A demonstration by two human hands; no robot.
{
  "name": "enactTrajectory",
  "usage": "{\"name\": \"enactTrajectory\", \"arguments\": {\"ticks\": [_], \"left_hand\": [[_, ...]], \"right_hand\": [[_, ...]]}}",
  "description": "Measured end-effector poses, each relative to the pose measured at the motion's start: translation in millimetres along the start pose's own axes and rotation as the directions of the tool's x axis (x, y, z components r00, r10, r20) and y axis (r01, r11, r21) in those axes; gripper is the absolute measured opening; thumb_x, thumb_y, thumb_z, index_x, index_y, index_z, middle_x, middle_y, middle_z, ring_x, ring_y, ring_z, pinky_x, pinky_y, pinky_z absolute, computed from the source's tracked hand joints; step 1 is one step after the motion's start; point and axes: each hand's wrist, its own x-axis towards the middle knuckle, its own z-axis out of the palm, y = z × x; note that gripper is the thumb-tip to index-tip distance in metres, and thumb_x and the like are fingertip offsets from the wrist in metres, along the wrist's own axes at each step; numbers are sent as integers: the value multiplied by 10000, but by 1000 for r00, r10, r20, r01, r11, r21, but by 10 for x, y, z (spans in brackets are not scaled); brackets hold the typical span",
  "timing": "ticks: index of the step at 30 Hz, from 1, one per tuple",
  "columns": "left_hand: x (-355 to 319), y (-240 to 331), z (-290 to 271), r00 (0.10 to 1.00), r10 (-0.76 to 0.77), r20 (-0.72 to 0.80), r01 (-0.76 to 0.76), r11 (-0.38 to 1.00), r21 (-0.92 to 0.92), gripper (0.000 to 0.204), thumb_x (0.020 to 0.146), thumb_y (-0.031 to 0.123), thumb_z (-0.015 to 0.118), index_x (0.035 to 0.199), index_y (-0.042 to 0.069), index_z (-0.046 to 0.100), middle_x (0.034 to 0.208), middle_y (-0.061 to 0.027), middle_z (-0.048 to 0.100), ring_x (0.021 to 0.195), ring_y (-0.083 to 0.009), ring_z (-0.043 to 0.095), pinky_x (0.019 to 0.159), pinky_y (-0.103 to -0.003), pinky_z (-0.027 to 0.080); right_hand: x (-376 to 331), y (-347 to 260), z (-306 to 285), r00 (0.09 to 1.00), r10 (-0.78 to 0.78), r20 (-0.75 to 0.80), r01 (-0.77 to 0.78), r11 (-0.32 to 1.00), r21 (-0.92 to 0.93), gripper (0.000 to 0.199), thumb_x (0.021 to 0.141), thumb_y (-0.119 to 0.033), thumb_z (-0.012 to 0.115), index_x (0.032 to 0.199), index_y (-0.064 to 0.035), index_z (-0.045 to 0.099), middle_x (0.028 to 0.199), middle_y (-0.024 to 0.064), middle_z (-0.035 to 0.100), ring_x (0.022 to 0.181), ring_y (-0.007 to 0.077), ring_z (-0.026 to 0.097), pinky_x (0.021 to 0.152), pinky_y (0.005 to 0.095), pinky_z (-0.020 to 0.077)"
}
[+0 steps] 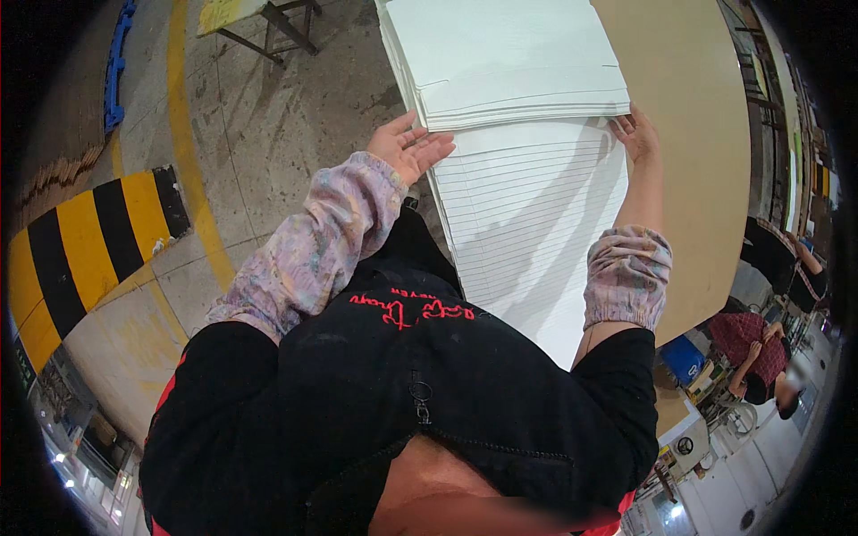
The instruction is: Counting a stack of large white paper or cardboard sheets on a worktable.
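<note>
A thick pile of white sheets [509,54] lies in front of me, with several layered edges along its near side. Below it, more white sheets [527,205] spread toward my body in closely spaced, overlapping lines. My left hand [410,150] is at the near left corner of the upper pile, palm turned up and fingers stretched apart. At the near right corner is my right hand [636,136], its fingers loosely spread and fingertips against the sheet edges. Patterned sleeve covers are on both forearms.
A tan board surface [697,161] extends right of the sheets. On the left floor are a yellow-and-black striped block [94,241] and a yellow line [183,134]. A small table [268,22] stands at the far left. People [755,353] and machinery [686,445] are at right.
</note>
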Motion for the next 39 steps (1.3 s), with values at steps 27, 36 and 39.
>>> {"name": "enactTrajectory", "arguments": {"ticks": [27, 36, 39], "left_hand": [[291, 143, -99, 872, 468, 144, -298, 274, 914, 274, 812, 282, 593, 680, 42, 582, 543, -6, 535, 449, -61, 470, 433, -197, 377], [360, -28, -223, 743, 590, 315, -426, 55, 903, 305, 792, 254, 601, 598, 29, 530, 502, 4, 479, 457, -67, 407, 436, -238, 329], [363, -70, -210, 708, 609, 357, -411, -55, 910, 313, 790, 255, 602, 605, 14, 524, 493, 2, 461, 464, -68, 391, 441, -250, 320]], "right_hand": [[-114, 14, 281, 975, -105, -194, 25, 926, -376, 299, 765, -244, 663, 937, -22, 562, 806, 36, 558, 666, 110, 504, 568, 228, 438], [-77, 119, 175, 989, -90, -120, 53, 958, -281, 295, 792, -156, 621, 998, 35, 530, 877, 76, 571, 699, 178, 548, 661, 312, 483], [-55, 87, 34, 989, -92, -113, 63, 969, -240, 306, 788, -156, 626, 1006, 37, 530, 885, 75, 575, 712, 182, 553, 681, 320, 466]]}}
